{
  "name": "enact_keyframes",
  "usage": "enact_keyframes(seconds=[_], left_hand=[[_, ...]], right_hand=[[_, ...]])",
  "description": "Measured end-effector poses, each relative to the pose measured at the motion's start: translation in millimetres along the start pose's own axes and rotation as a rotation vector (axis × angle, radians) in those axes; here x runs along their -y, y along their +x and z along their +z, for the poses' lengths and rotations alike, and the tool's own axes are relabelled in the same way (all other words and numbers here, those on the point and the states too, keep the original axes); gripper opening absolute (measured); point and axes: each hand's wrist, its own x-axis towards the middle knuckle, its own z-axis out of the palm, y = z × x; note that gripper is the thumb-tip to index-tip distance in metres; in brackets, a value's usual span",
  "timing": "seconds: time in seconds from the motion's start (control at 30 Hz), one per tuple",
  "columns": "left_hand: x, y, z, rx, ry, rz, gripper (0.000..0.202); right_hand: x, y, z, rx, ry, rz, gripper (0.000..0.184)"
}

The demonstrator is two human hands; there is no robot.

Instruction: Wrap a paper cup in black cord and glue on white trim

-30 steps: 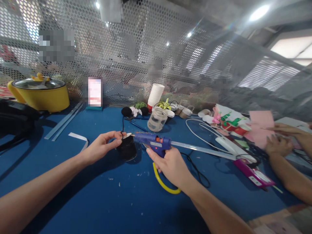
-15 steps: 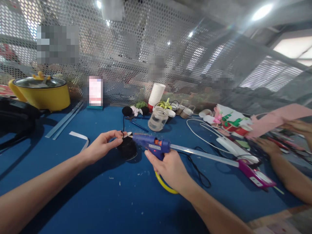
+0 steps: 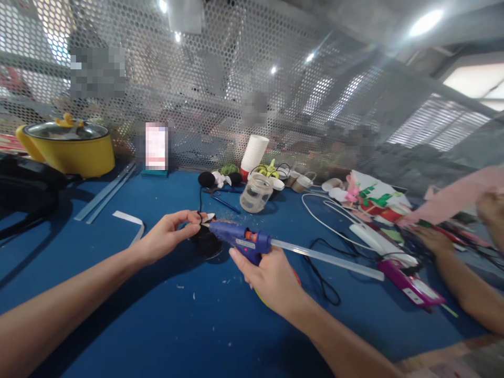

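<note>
My right hand is wrapped around the grip of a blue glue gun, with a long clear glue stick poking out of its back. The gun's nozzle is at the rim of a small cup wrapped in black yarn. At that rim, my left hand is closed, pinching a black yarn strand close to the nozzle. The strand runs back toward a black yarn ball. My left fingertips partly hide the rim.
Behind the cup stand a clear plastic jar and a stack of paper cups. A blue pen lies nearby. Right are a white power strip, a purple device and another person's hands. A yellow pot stands left.
The glue gun has shifted slightly left and down, its nozzle now closer to my left fingertips. My left hand has stayed nearly in place. The other person's pink sheet has moved.
</note>
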Motion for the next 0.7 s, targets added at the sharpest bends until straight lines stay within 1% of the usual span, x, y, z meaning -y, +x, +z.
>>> enact_keyframes(seconds=[0.17,0.37,0.53,0.7], left_hand=[[-4,-1,-0.3,0.022,-0.013,-0.003,0.019],[-5,0,-4.0,0.074,-0.026,-0.023,0.020],[-5,1,-6.9,0.107,-0.038,-0.023,0.019],[-5,0,-8.0,0.107,-0.050,-0.025,0.021]], right_hand=[[0,1,-2,-0.003,0.001,0.036,0.024],[0,5,-8,0.038,0.078,0.110,0.026],[3,7,-10,0.050,0.093,0.175,0.030],[1,9,-11,0.047,0.106,0.158,0.030]])
